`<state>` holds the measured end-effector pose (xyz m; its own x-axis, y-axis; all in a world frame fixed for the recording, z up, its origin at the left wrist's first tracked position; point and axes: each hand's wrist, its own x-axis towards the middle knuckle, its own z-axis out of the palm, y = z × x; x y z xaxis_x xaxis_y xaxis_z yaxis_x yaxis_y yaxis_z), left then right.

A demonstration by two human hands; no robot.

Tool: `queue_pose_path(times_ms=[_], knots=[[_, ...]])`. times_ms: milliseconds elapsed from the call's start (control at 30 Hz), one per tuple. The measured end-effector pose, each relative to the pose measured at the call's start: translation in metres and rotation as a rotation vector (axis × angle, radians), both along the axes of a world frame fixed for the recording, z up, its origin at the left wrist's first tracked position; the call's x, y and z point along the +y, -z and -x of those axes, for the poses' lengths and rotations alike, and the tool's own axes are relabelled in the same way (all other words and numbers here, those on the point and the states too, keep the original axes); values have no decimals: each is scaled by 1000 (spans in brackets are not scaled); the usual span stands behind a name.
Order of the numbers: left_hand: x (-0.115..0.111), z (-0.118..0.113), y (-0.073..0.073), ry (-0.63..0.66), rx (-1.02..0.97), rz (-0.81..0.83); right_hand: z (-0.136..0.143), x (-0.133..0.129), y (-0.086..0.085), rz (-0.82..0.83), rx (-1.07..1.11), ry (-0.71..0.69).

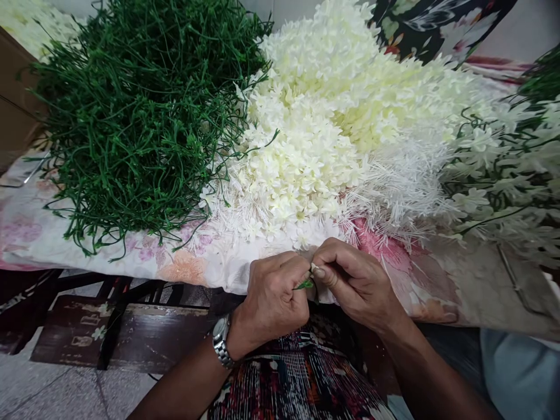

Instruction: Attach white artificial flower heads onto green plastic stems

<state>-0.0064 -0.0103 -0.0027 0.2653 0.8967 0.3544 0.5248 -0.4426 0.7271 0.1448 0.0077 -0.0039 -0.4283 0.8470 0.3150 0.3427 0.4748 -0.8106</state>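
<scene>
Close to the table's front edge, my left hand is closed around a green artificial flower stem, and only a short bit of it shows. My right hand meets it, thumb and forefinger pinching a small whitish piece that looks like part of a flower. Most of that piece is hidden by the fingers. Beyond my hands lies a heap of white artificial blossoms. Thin white stamens are piled to its right. A large tangle of green plastic stems fills the left side.
Flowers on green stems are bunched at the right. A floral cloth covers the table. Beneath its left part is a dark wooden bench. A cardboard box stands at far left, and dark flowered fabric lies at the back.
</scene>
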Motion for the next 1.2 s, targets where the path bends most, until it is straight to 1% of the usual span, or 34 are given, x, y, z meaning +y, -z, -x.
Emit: queue_pose_path(times_ms=[133,267,433,600,767,900,1067,1200], knots=[[0,1,-1,-8,-54,73,-2,-2,-3,-40,-25,59],[0,4,-3,14,-159,158,-6,-2,-10,-60,-68,49],[0,6,-1,26,-179,99,-8,-4,-15,-53,-80,43],[0,6,1,54,-196,72,-7,-5,-15,-7,-65,61],[0,5,1,62,-179,87,-6,-3,-14,51,-75,2],[1,4,2,50,-160,80,-5,-3,-10,50,-80,-15],[0,4,0,48,-162,107,-2,-2,-5,10,-75,-20],[0,5,-1,48,-171,128,-4,-1,-4,51,-38,-49]])
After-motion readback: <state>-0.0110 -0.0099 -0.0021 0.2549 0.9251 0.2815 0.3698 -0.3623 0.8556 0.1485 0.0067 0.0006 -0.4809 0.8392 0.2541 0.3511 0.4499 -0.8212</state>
